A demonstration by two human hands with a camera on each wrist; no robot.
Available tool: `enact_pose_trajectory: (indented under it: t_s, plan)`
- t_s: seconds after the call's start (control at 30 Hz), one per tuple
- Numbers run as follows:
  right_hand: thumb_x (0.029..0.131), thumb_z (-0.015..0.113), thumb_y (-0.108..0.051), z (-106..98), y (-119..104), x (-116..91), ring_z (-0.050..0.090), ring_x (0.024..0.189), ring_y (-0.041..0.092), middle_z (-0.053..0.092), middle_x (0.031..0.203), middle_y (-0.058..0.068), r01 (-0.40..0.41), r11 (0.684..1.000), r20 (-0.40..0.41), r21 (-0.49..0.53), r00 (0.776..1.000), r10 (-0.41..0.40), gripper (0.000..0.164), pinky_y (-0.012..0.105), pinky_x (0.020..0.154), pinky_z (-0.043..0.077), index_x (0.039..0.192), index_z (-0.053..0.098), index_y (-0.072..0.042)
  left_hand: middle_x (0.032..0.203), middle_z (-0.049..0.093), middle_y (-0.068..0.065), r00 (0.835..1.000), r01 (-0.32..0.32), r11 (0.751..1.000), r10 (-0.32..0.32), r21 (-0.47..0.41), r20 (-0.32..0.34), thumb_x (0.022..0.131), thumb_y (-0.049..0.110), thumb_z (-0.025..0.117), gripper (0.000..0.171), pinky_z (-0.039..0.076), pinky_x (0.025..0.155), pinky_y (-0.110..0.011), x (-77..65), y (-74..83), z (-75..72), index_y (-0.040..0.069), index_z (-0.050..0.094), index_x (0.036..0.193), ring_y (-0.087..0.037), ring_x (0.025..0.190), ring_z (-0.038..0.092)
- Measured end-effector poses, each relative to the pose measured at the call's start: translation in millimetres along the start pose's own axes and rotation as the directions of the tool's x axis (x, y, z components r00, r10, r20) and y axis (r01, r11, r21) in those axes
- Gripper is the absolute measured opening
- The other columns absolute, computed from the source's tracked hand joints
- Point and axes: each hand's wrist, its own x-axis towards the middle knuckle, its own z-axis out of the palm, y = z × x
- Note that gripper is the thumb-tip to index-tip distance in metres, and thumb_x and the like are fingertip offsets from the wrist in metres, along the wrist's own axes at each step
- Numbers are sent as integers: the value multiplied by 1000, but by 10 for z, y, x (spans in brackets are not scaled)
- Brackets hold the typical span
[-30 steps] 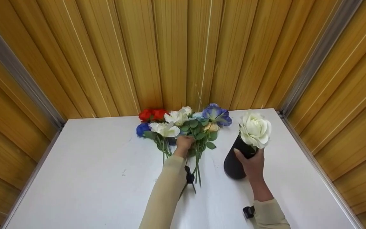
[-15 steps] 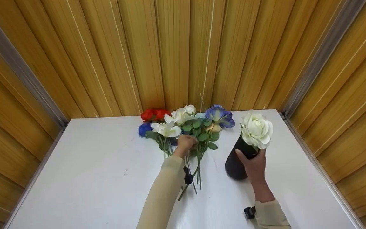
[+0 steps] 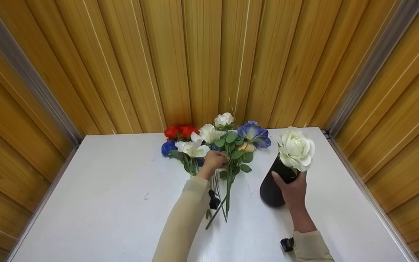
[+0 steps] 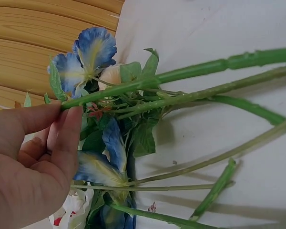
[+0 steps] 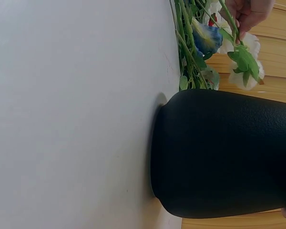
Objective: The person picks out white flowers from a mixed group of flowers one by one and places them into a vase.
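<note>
My left hand [image 3: 214, 160] pinches a green flower stem [image 4: 190, 71] between thumb and fingers, over a pile of artificial flowers. The stem's white rose [image 3: 224, 119] is raised above the other blooms; the right wrist view shows this white flower [image 5: 248, 64] beside the fingers. My right hand [image 3: 294, 189] grips the upper part of a black vase [image 3: 270, 191], whose base rests on the table. A large white rose [image 3: 296, 147] sticks out of the vase's mouth; its stem is hidden inside.
Red flowers [image 3: 181, 131], a blue flower [image 3: 168, 148], white blooms [image 3: 193, 148], a purple-blue flower [image 3: 255, 134] and a peach one [image 3: 246, 146] lie at the back of the white table [image 3: 122, 203]. Wood-patterned walls [image 3: 202, 65] enclose it.
The white rose pinched by my left hand has risen out of the pile, and its stem has shifted. My right hand keeps its hold on the vase. The head view has shifted slightly.
</note>
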Motion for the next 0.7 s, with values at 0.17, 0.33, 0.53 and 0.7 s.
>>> enact_pose_trajectory:
  t_s: [0.17,0.33,0.53,0.7]
  plan:
    - [82,81,-13,4,10,17,43,143,23,45,156,11,8,1000,6,-1,1000,-8,92,35,119,33,157,29,-10,107,74,-19,999,0,999,2,-32,39,95,-1,64,18,63,89,-40,-17,58,-17,-10,74,108,-15,80,69]
    - [82,81,-12,1,16,14,40,146,23,43,158,9,15,1000,19,22,1000,-15,94,28,119,31,159,26,-12,117,72,-24,996,-11,997,19,-83,87,97,0,63,25,62,90,-37,-46,114,-25,-11,70,119,-27,97,74]
    - [81,81,-13,1,18,10,42,143,23,45,156,11,8,1000,10,9,1000,-9,93,37,120,32,158,28,-10,119,71,-26,989,-61,993,75,-102,130,97,2,63,27,63,89,-35,-136,225,-22,-10,69,121,-24,96,74]
    - [81,81,-13,3,22,14,41,145,26,44,157,13,10,1000,12,10,1000,-10,94,46,123,30,158,27,-9,102,72,-13,984,-103,978,127,-180,128,96,2,64,25,63,86,-34,-271,248,10,-11,68,117,-14,85,70]
